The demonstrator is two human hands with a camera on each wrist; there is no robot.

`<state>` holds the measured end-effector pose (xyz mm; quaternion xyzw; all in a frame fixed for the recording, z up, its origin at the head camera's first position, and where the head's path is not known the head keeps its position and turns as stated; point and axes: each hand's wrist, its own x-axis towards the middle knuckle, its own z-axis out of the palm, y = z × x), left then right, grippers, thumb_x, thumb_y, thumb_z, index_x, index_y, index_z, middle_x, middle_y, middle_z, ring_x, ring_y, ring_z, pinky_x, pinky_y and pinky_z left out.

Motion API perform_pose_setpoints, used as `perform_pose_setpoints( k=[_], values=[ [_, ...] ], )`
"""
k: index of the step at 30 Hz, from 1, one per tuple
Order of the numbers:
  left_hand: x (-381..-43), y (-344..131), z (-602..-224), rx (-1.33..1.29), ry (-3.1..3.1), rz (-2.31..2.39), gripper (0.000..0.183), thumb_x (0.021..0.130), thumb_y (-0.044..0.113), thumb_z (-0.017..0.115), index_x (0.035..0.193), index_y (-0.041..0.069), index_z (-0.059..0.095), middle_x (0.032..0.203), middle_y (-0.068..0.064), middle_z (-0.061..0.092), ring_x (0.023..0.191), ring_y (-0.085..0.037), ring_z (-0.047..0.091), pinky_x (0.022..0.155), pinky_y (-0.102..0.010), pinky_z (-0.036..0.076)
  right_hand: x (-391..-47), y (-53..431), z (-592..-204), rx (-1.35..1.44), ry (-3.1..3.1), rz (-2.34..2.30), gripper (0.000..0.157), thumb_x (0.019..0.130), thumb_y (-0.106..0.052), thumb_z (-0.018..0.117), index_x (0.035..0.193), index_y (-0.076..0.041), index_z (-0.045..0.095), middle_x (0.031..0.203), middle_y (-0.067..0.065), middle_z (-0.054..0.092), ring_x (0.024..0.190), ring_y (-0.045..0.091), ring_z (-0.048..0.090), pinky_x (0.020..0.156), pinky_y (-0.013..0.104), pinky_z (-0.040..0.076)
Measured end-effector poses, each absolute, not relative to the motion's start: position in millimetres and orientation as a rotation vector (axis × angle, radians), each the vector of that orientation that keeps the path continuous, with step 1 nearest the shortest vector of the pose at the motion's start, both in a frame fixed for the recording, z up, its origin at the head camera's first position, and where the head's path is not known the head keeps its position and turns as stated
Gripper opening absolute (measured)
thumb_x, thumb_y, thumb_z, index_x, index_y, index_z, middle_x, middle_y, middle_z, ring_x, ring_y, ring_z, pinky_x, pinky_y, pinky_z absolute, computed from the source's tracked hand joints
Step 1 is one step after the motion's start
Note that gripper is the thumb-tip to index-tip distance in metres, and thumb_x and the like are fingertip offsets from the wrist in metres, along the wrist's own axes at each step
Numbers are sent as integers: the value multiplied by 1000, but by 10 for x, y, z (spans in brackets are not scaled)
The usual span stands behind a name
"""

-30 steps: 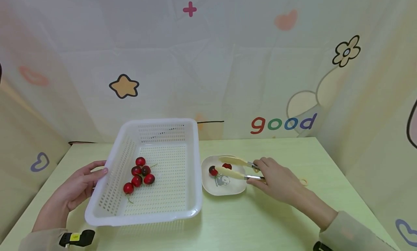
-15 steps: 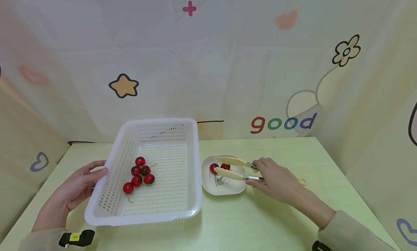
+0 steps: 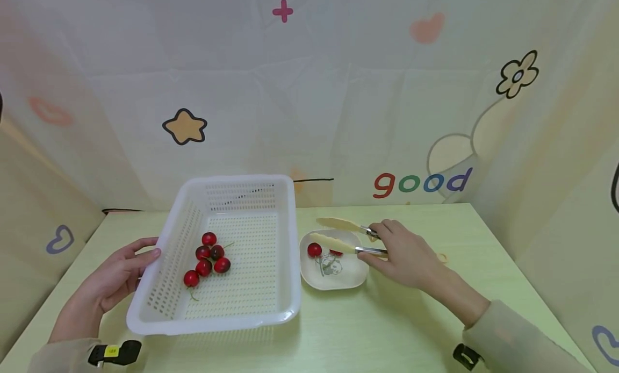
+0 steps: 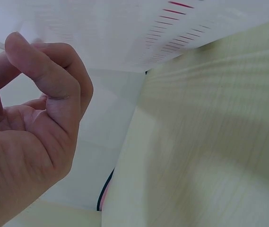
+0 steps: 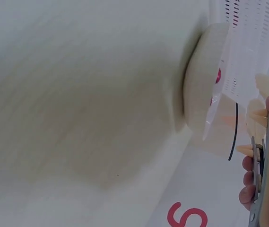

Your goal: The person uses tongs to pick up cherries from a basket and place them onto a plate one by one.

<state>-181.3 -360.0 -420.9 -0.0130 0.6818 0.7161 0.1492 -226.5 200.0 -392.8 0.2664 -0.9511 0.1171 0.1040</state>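
My left hand grips the left rim of a white plastic basket, thumb on the rim. In the left wrist view its fingers are curled beside the basket wall. Several red cherries lie in the basket's left half. My right hand holds tongs with cream tips and metal arms. Their tips are spread apart over the far part of a small white plate, with nothing visible between them. One cherry shows whole on the plate; another is partly hidden by the lower tip.
The plate stands close to the basket's right side on a pale green table. A patterned curtain hangs behind the table and along both sides.
My right hand has moved the tongs up and away toward the back of the plate. The cherries on the plate have shifted slightly. My left hand stays on the basket.
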Motion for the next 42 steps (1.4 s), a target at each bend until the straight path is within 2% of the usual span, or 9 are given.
perform_pose_setpoints(
  k=[6,16,19,25,33,37,42],
  values=[
    [-1805,-3610,-4214,-24,1964,2056,23,110,16,50,127,32,51,113,4,71,97,-23,73,82,-46,61,-2300,1898,-3803,796,-2785,353,64,94,-55,68,129,-2,61,120,12,63,103,26,59,75,45,59],
    [-1811,-3592,-4206,-33,1977,2046,24,109,17,51,129,31,49,114,6,70,98,-23,73,83,-47,60,-2324,1658,-3636,912,-2712,373,53,93,-51,71,124,-9,64,108,3,61,90,18,56,66,36,54],
    [-1810,-3582,-4201,-49,1990,2035,25,109,18,51,130,30,47,114,6,70,97,-23,73,83,-46,60,-2329,1572,-3608,956,-2707,369,53,92,-51,73,124,-9,64,108,2,60,92,18,56,66,34,54],
    [-1803,-3573,-4190,-60,1995,2030,25,109,18,51,133,26,45,112,4,70,95,-24,73,82,-44,61,-2349,1390,-3584,1082,-2670,272,57,92,-51,72,126,-6,63,109,4,61,97,21,58,65,32,54],
    [-1808,-3570,-4173,-42,1982,2037,25,110,18,50,133,22,44,111,2,71,94,-23,73,80,-44,62,-2360,1186,-3514,1202,-2607,186,62,93,-54,70,127,-3,62,114,7,64,105,24,60,69,36,57],
    [-1808,-3565,-4174,-63,1986,2030,29,110,19,51,137,19,41,111,3,71,94,-23,73,81,-44,62,-2381,1108,-3520,1242,-2580,176,57,95,-52,69,124,-3,63,108,5,63,101,22,58,66,33,55],
    [-1806,-3570,-4187,-61,1974,2041,26,110,19,51,135,22,43,111,3,70,95,-23,73,81,-44,62,-2398,1006,-3531,1264,-2588,123,58,95,-54,67,124,-4,62,106,4,61,100,21,57,66,32,55]
  ],
)
